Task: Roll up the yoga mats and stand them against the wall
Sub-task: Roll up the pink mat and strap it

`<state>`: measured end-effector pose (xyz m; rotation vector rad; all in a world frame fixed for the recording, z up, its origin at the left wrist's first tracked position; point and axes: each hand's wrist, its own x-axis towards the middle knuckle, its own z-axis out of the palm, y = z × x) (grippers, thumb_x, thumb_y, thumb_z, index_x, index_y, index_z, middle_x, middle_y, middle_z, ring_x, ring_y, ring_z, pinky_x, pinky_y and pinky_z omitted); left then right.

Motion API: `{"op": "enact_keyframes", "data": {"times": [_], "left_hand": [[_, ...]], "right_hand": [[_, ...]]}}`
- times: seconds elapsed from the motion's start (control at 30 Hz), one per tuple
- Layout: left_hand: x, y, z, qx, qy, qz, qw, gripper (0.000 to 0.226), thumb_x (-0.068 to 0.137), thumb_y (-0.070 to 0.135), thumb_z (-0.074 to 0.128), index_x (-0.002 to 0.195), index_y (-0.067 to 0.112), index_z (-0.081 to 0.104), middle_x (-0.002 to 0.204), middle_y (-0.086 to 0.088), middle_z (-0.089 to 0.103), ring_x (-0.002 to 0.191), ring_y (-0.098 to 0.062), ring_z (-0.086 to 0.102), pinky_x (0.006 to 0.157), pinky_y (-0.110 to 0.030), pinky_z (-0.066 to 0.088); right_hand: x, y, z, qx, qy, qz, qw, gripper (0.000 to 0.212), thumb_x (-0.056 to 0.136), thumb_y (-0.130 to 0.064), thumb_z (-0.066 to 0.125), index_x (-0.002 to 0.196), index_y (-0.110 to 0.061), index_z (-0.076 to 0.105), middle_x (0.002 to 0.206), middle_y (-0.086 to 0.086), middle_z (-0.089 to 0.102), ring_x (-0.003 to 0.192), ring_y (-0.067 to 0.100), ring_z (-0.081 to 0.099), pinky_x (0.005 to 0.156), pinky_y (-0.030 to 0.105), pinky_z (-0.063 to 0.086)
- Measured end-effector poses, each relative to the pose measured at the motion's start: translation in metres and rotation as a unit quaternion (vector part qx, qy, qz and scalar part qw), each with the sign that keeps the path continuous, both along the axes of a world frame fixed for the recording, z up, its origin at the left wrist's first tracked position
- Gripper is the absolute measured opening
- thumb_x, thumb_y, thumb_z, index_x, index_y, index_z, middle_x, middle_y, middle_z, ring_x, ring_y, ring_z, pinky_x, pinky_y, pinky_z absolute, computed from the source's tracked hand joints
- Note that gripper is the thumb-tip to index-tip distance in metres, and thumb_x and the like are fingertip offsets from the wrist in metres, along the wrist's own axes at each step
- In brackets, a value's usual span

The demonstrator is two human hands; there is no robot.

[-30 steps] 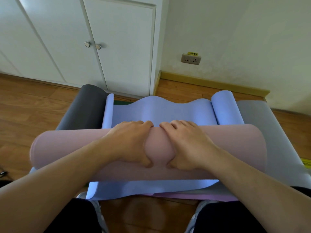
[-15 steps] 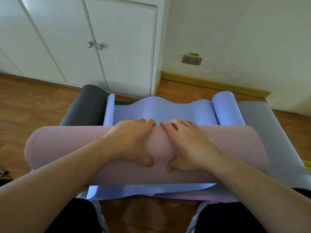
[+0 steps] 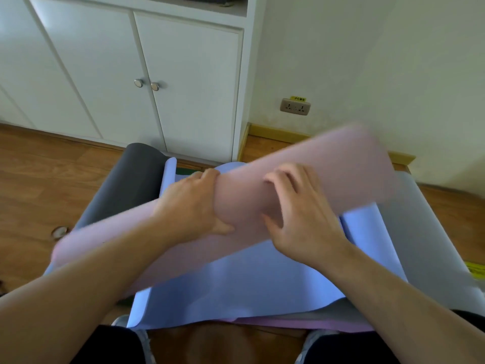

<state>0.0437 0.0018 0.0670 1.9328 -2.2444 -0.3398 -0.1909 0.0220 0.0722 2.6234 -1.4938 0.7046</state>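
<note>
I'm gripping the pink mat roll point(image 3: 301, 177) w/ both hands: left hand point(image 3: 194, 206) wrapped round its middle, thumb underneath; right hand point(image 3: 299, 214) also clasping it, fingers spread over the top, thumb under. Roll's tilting above the flat blue mat point(image 3: 249, 282), far end pointing toward the wall point(image 3: 367, 61) by the socket point(image 3: 295, 106). I'm judging it needs squeezing tight so the wraps aren't loosening, then upending w/ the bottom end flush.
</note>
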Motion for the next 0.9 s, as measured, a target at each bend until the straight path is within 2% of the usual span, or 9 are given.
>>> {"op": "enact_keyframes", "data": {"times": [0.07, 0.13, 0.2, 0.27, 0.33, 0.6, 0.7, 0.8, 0.9], "left_hand": [[0.008, -0.006, 0.007, 0.035, 0.121, 0.099, 0.987, 0.092, 0.049, 0.077, 0.085, 0.125, 0.039, 0.049, 0.114, 0.012, 0.056, 0.091, -0.011, 0.059, 0.066, -0.029, 0.043], [0.01, -0.008, 0.013, 0.052, 0.246, 0.148, 0.956, 0.095, 0.041, 0.078, 0.09, 0.121, 0.04, 0.055, 0.115, 0.012, 0.059, 0.088, -0.006, 0.063, 0.062, -0.025, 0.046], [0.007, -0.007, 0.017, 0.064, 0.366, 0.153, 0.916, 0.083, 0.045, 0.064, 0.1, 0.115, 0.039, 0.062, 0.105, 0.015, 0.071, 0.087, -0.004, 0.069, 0.063, -0.022, 0.052], [0.0, -0.005, 0.02, 0.077, 0.435, 0.154, 0.884, 0.071, 0.049, 0.051, 0.103, 0.109, 0.035, 0.067, 0.096, 0.018, 0.077, 0.086, -0.004, 0.073, 0.068, -0.024, 0.058], [-0.006, -0.003, 0.021, 0.079, 0.459, 0.164, 0.87, 0.07, 0.05, 0.047, 0.104, 0.108, 0.032, 0.067, 0.095, 0.015, 0.078, 0.087, -0.008, 0.075, 0.074, -0.032, 0.062], [0.001, -0.003, 0.032, 0.099, 0.495, 0.18, 0.844, 0.069, 0.054, 0.047, 0.101, 0.115, 0.028, 0.075, 0.099, 0.009, 0.081, 0.088, -0.014, 0.079, 0.082, -0.041, 0.064], [0.007, -0.004, 0.035, 0.097, 0.496, 0.189, 0.842, 0.068, 0.053, 0.047, 0.102, 0.113, 0.027, 0.076, 0.099, 0.007, 0.081, 0.089, -0.017, 0.079, 0.084, -0.045, 0.064], [0.009, -0.003, 0.038, 0.088, 0.501, 0.193, 0.839, 0.068, 0.053, 0.045, 0.102, 0.113, 0.028, 0.076, 0.1, 0.008, 0.081, 0.089, -0.016, 0.079, 0.085, -0.044, 0.064], [0.008, -0.002, 0.039, 0.078, 0.503, 0.201, 0.837, 0.068, 0.052, 0.046, 0.102, 0.112, 0.029, 0.075, 0.098, 0.012, 0.08, 0.086, -0.012, 0.078, 0.082, -0.041, 0.064]], "right_hand": [[-0.004, -0.002, 0.0, 0.002, -0.092, -0.069, 0.993, 0.031, 0.084, -0.021, 0.08, 0.104, -0.017, 0.057, 0.109, -0.002, 0.055, 0.102, 0.021, 0.053, 0.085, 0.035, 0.048], [-0.008, -0.009, 0.001, 0.141, -0.214, -0.154, 0.954, 0.031, 0.086, -0.034, 0.083, 0.099, -0.026, 0.056, 0.102, -0.01, 0.061, 0.096, 0.009, 0.059, 0.079, 0.026, 0.048], [-0.009, -0.017, 0.004, 0.346, -0.363, -0.162, 0.85, 0.045, 0.081, -0.045, 0.088, 0.113, -0.029, 0.061, 0.112, -0.011, 0.071, 0.101, 0.003, 0.068, 0.089, 0.029, 0.055], [-0.012, -0.026, 0.004, 0.441, -0.476, -0.095, 0.755, 0.063, 0.076, -0.039, 0.09, 0.13, -0.023, 0.063, 0.123, -0.005, 0.077, 0.113, 0.011, 0.073, 0.104, 0.043, 0.056], [-0.011, -0.028, 0.008, 0.459, -0.515, -0.034, 0.723, 0.066, 0.075, -0.027, 0.088, 0.136, -0.015, 0.064, 0.126, 0.003, 0.077, 0.119, 0.021, 0.072, 0.107, 0.046, 0.055], [-0.029, -0.03, 0.018, 0.479, -0.563, -0.019, 0.674, 0.052, 0.078, -0.017, 0.08, 0.128, -0.006, 0.073, 0.127, 0.015, 0.075, 0.122, 0.033, 0.07, 0.114, 0.054, 0.048], [-0.037, -0.031, 0.021, 0.478, -0.578, -0.032, 0.66, 0.056, 0.076, -0.016, 0.08, 0.13, -0.003, 0.072, 0.127, 0.017, 0.075, 0.121, 0.034, 0.071, 0.109, 0.052, 0.052], [-0.039, -0.032, 0.024, 0.436, -0.543, -0.127, 0.707, 0.075, 0.065, -0.03, 0.097, 0.13, -0.01, 0.067, 0.121, 0.007, 0.078, 0.108, 0.026, 0.076, 0.099, 0.048, 0.059], [-0.035, -0.028, 0.031, 0.348, -0.415, -0.282, 0.792, 0.081, 0.069, -0.049, 0.098, 0.126, -0.018, 0.051, 0.112, -0.007, 0.067, 0.095, 0.011, 0.068, 0.073, 0.028, 0.053]]}}
